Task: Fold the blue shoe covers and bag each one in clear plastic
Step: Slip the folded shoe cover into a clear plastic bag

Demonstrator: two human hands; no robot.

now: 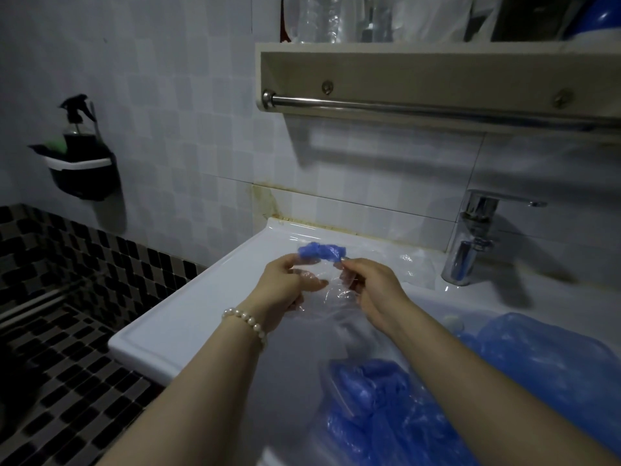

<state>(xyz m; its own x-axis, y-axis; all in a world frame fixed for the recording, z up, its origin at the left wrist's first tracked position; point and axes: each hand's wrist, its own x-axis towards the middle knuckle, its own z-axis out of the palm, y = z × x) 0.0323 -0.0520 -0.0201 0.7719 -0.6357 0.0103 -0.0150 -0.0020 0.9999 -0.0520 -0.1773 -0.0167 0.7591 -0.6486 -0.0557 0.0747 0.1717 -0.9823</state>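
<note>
A folded blue shoe cover [322,252] is held up over the white sink counter [208,297], between the fingertips of both hands. My left hand [288,286] pinches its left end and also holds a clear plastic bag [331,299] that hangs down between the hands. My right hand [369,288] pinches the cover's right end and the bag's edge. More blue shoe covers [369,408] lie in clear plastic low in the frame, under my right forearm.
Another heap of blue covers [537,351] lies in the basin at right. A chrome tap [470,237] stands behind it. A shelf with a steel towel rail [420,107] hangs overhead. A black wall holder with a spray bottle [80,153] is far left.
</note>
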